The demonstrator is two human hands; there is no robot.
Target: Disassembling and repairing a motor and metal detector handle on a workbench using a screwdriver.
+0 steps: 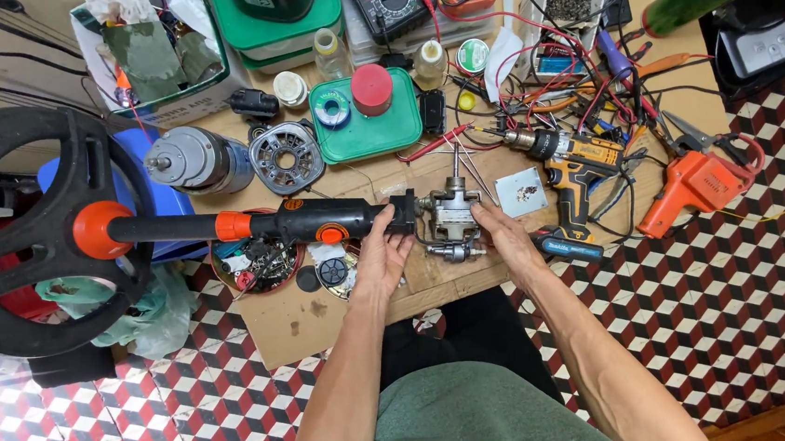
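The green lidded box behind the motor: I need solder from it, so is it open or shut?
Shut. The green box's lid lies flat and closed, with a solder spool and red cap resting on top.

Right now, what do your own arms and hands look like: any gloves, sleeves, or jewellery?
Both the left hand and right hand are bare: no gloves, and no rings or watch visible. Both forearms are uncovered up to the frame edge, with no sleeves showing. No markings visible.

A small grey metal motor (454,214) with an upright shaft stands at the frame's centre, butted against the black end of a long black-and-orange pole (253,225) (lying level) that runs left to a black round base.
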